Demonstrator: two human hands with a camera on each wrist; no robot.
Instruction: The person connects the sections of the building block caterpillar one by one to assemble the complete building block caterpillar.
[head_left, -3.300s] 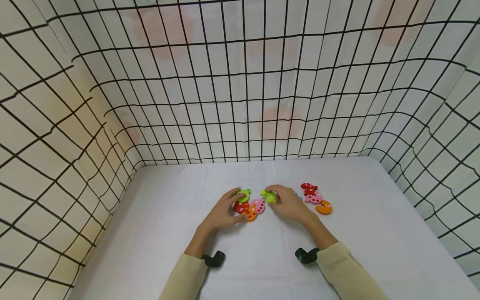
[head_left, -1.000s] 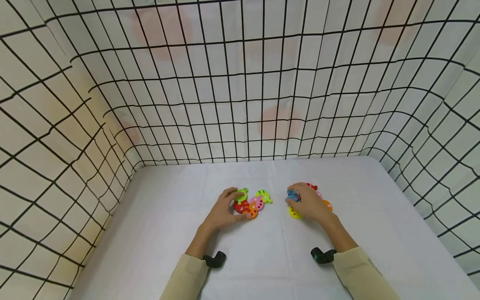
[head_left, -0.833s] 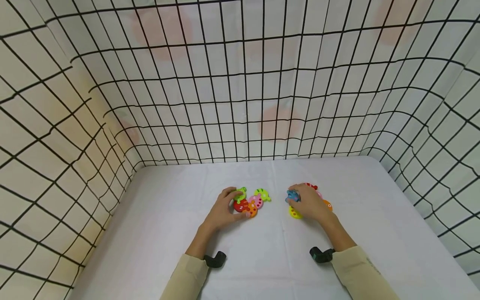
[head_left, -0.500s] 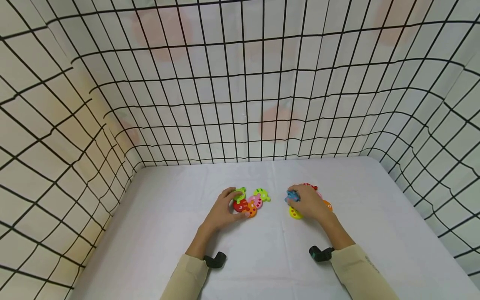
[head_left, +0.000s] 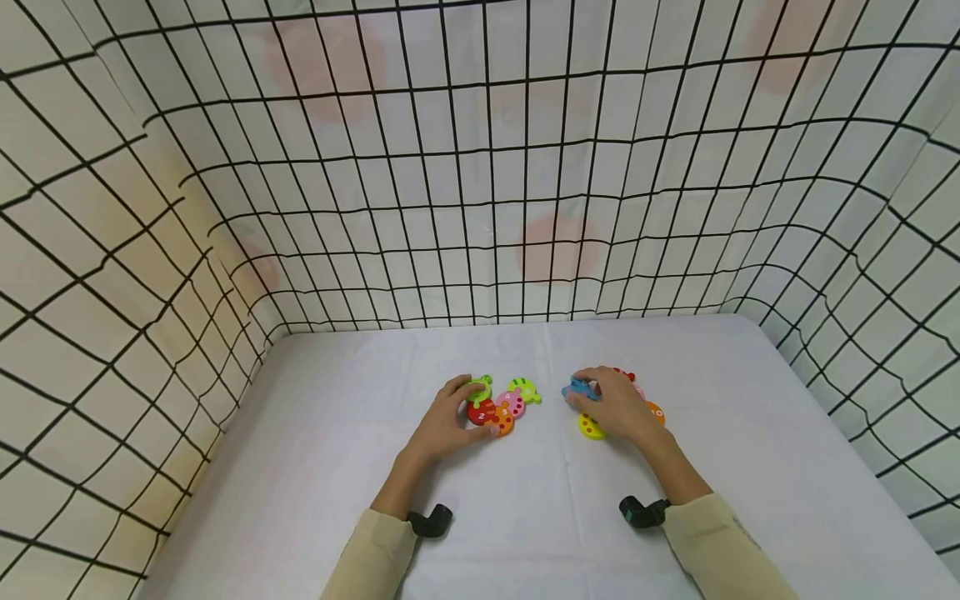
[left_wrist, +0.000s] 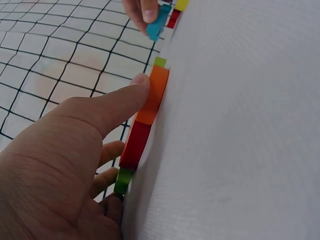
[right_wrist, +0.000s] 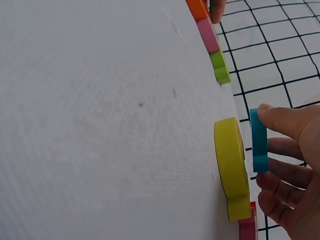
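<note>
My left hand point(head_left: 442, 421) spans a joined group of flat, numbered animal-shaped puzzle pieces. Its thumb presses an orange piece point(left_wrist: 154, 95), while the fingers reach round a green piece point(head_left: 481, 390) at the other side. A red piece point(head_left: 481, 412) marked 2 lies between these, and a pink piece point(head_left: 512, 404) links on to a light green striped piece point(head_left: 525, 388). Over to the right, my right hand point(head_left: 611, 404) pinches a blue puzzle piece point(right_wrist: 259, 140) between thumb and fingers. In the right wrist view this piece is raised beside a yellow piece point(right_wrist: 231, 165) on the table.
Beneath and beyond the right hand lie more pieces, among them an orange one point(head_left: 656, 412) and a red one point(head_left: 627, 376), partly covered. A white cloth covers the table point(head_left: 525, 517). Black grid netting point(head_left: 495, 200) over pale sheets rises at the back and sides.
My right hand has let go of the light green piece beside the pink one, moved right and picked up the blue piece, which has since shifted slightly left. The left-hand group slid slightly left.
</note>
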